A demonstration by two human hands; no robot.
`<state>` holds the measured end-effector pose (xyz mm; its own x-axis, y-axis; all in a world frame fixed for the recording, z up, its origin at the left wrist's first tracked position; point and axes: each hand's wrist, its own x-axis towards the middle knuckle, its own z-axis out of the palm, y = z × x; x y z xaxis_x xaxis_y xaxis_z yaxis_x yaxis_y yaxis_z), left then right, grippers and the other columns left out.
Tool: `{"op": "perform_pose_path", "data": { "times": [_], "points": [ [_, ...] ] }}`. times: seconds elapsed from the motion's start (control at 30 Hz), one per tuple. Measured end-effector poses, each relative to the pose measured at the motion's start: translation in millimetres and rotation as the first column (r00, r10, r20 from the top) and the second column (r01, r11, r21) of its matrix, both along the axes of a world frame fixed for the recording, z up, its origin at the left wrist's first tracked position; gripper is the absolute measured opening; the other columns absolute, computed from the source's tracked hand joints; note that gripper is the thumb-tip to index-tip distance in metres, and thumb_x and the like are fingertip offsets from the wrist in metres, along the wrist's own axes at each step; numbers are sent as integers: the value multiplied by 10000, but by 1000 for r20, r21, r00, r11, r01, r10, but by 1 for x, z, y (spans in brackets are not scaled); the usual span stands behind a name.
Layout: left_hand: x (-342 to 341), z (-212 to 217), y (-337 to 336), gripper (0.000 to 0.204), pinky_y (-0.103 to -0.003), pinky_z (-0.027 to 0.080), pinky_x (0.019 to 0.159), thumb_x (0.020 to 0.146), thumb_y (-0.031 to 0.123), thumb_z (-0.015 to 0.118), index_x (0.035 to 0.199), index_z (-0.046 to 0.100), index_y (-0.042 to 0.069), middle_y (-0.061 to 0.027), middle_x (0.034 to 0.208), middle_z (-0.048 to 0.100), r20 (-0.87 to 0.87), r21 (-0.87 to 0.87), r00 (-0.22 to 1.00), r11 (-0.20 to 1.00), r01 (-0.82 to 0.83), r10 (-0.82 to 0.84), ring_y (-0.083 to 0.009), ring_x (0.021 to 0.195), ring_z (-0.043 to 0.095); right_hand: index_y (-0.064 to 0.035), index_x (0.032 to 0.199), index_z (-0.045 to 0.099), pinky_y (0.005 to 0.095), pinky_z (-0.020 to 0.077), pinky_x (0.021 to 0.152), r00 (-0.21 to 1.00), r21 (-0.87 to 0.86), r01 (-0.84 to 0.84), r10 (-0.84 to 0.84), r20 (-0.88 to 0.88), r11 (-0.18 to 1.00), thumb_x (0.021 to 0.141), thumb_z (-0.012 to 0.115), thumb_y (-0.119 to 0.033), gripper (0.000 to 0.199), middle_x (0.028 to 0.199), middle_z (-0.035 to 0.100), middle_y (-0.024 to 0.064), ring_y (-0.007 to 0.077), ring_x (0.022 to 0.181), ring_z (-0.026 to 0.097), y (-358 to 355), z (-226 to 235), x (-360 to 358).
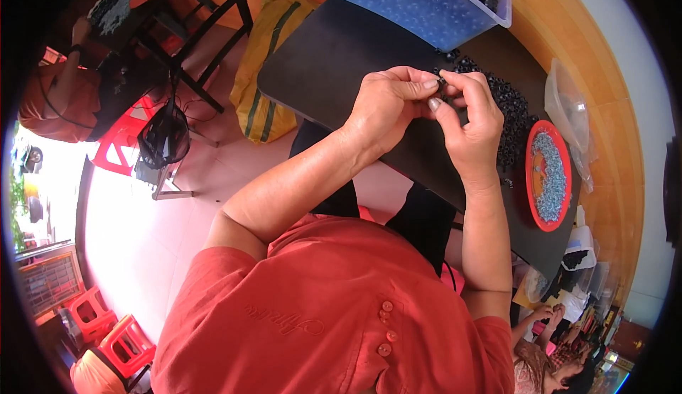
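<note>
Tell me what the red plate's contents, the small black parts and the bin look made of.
Plate contents: silvery grey with a dull glint, probably metal pieces; too small to tell their kind. Black parts: matte, ring-like, likely rubber or plastic. Bin: translucent bluish plastic, its contents showing through the wall.

Floor [142, 238] was pale pink tile, washed out by bright daylight from the left. Red plastic stools [114, 334] sat at the lower left, a black metal table frame [192, 25] stood further up, orange wall [611, 131] behind.
</note>
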<state>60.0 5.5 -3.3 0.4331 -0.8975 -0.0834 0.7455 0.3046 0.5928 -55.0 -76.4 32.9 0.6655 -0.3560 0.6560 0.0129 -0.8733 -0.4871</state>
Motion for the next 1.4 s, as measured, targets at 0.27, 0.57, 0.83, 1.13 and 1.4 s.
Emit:
{"op": "perform_pose_path", "data": {
  "times": [0.27, 0.57, 0.83, 1.13, 1.4],
  "points": [
    [-5, 5, 3, 96, -348, 513, 859, 936, 32, 594, 981, 626, -48, -108, 932, 642, 53, 8, 999, 1000, 8, -8, -197, 871, 628, -41, 954, 617, 351, 512, 633, 984, -246, 176, -162, 77, 953, 683, 657, 50, 289, 847, 580, 81, 252, 738, 606, -3, -12, 7],
    [-9, 1, 5, 159, -354, 512, 819, 951, 93, 587, 958, 632, -59, -120, 919, 646, 48, -22, 999, 1000, 1, 0, -212, 837, 632, -28, 945, 606, 374, 513, 654, 981, -333, 191, -187, 43, 924, 687, 671, 23, 271, 846, 572, 95, 284, 762, 600, -4, -10, 2],
    [-7, 0, 7, 161, -374, 507, 798, 924, 83, 571, 934, 642, -61, -138, 917, 651, 58, -62, 998, 998, 25, -21, -235, 819, 635, -36, 930, 596, 379, 509, 641, 987, -365, 152, -157, 16, 919, 692, 679, 17, 258, 842, 569, 98, 292, 764, 599, -6, -9, -2],
    [-11, 3, 8, 70, -309, 527, 683, 893, 10, 621, 918, 632, -54, -120, 845, 652, 42, -53, 998, 998, -37, 39, -194, 755, 642, -41, 915, 591, 358, 520, 624, 992, -293, 128, -122, 38, 947, 700, 665, 41, 242, 826, 578, 79, 259, 736, 619, -3, -10, 0],
    [-11, -2, 9, 131, -337, 520, 748, 946, 56, 599, 1017, 619, -53, -127, 920, 658, 147, -74, 989, 997, 1, 10, -217, 815, 648, -6, 1026, 649, 264, 468, 647, 997, 127, -68, 72, -31, 990, 862, 627, 32, 170, 817, 572, 47, 139, 713, 570, -5, 8, -14]
  ]
}}
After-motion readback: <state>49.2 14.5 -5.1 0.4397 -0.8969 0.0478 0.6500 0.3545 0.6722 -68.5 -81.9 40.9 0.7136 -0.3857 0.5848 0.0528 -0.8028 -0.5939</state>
